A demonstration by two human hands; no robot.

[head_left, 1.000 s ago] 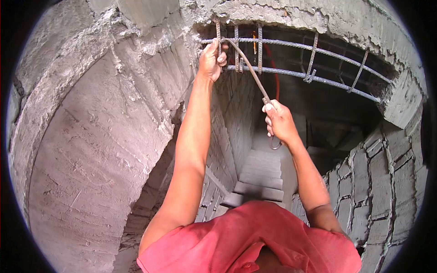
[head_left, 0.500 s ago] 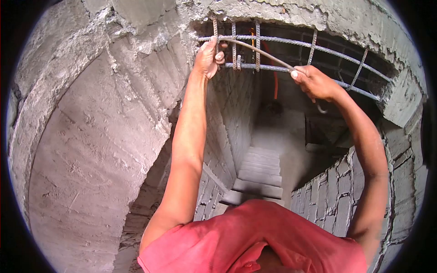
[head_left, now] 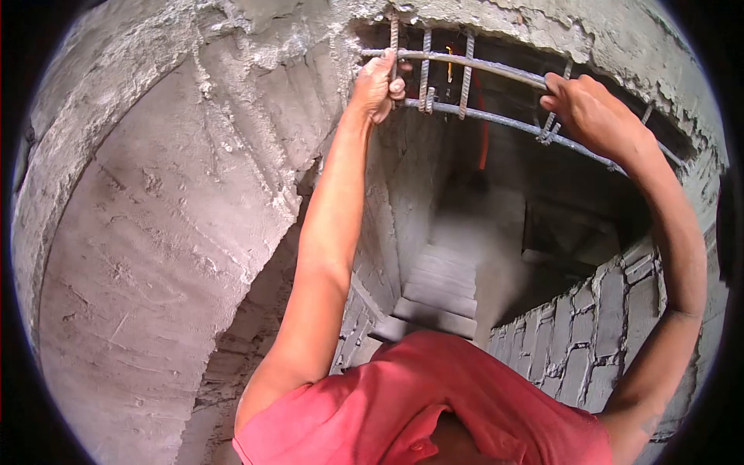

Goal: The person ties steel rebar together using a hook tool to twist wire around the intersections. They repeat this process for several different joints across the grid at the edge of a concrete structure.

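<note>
My left hand [head_left: 376, 89] is closed at the left end of the exposed steel, its thumb on the upper reinforcing bar [head_left: 442, 56] by a ribbed crosspiece. Farther right, my right hand [head_left: 593, 112] is also closed, holding the far part of a thin steel rod [head_left: 508, 74]. This rod runs between both hands, lying close along the upper bar; whether it touches all the way cannot be seen. Below it, a lower reinforcing bar [head_left: 496, 118] spans the same gap, joined to the upper one by several short ribbed crosspieces. My right fingers hide the rod's far end.
Rough broken concrete [head_left: 511, 19] edges the gap above. A curved concrete surface [head_left: 147, 225] fills the left side. Stairs [head_left: 442, 283] lead down below, beside a brick wall [head_left: 577, 341]. An orange tube [head_left: 484, 143] hangs behind the bars.
My right hand has moved up and right, swinging the rod from a downward slant to lie along the upper bar. My left hand remains at the bar's left end. The view has shifted slightly.
</note>
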